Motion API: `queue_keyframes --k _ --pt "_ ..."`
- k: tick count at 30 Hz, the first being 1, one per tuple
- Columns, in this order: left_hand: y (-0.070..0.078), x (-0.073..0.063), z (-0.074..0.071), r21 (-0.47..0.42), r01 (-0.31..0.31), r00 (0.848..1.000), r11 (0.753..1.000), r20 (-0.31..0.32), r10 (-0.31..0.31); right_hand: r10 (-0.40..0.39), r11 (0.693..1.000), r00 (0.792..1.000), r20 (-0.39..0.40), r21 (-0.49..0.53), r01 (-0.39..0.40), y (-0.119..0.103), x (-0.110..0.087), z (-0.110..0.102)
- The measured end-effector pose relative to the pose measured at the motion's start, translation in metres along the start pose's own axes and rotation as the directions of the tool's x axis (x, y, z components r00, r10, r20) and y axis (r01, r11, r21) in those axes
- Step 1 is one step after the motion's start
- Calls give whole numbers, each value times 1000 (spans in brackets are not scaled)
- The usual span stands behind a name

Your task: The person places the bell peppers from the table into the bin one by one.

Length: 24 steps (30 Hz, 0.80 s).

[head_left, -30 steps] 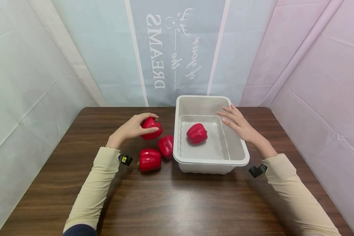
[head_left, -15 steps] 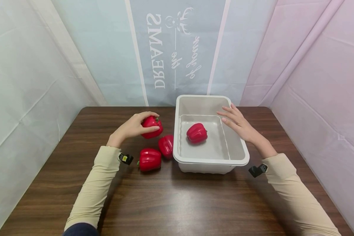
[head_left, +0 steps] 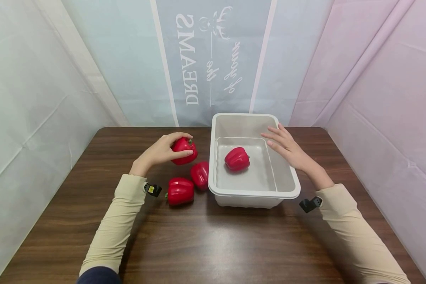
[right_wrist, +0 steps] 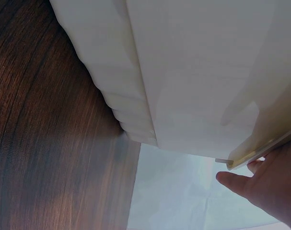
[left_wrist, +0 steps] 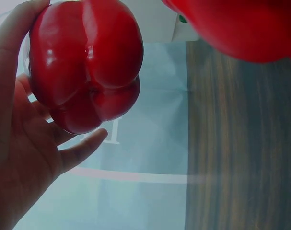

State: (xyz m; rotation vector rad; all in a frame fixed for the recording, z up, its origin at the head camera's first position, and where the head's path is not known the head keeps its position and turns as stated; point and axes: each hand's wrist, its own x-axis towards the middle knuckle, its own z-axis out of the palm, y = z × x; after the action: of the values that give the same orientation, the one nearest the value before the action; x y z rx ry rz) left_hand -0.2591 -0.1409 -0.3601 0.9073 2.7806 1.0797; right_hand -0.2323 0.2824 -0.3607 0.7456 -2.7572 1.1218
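My left hand [head_left: 157, 152] grips a glossy red bell pepper [head_left: 184, 152], thumb on the near side and fingers over the top. Seen from the left wrist, the lobed underside of this pepper [left_wrist: 87, 62] faces the camera, with background visible below it. Another red bell pepper [head_left: 237, 159] lies on its side inside a light grey plastic tub [head_left: 255, 194]. Over the tub's right rim reaches my right hand [head_left: 287, 149], fingers spread and holding nothing. In the right wrist view, the right hand [right_wrist: 274, 179] is at the rim, beside the tub's outer wall [right_wrist: 193, 76].
Two more red bell peppers, one with its green stem to the left [head_left: 180, 191] and one against the tub's left side [head_left: 200, 175], lie on the brown wooden table [head_left: 213, 244]. Behind the table hangs a pale blue printed cloth [head_left: 213, 59]; white cloth flanks both sides.
My left hand has shifted slightly right and away from me, carrying the bell pepper with it. The right hand, the tub and the other peppers stay where they were.
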Motion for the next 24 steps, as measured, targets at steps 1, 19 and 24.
queue_keyframes --k 1,19,24 --pt "0 0 0 0 -3 1000 1000 -1 3 0 1000 1000 -1 0 0 0 0 0" --pt "6 3 -2 -9 -22 1000 1000 -15 22 0 1000 1000 -4 6 0 -1 0 -1" --pt "8 4 -3 -13 -20 1000 1000 -17 20 7 1000 1000 -3 7 -7 0 0 0"
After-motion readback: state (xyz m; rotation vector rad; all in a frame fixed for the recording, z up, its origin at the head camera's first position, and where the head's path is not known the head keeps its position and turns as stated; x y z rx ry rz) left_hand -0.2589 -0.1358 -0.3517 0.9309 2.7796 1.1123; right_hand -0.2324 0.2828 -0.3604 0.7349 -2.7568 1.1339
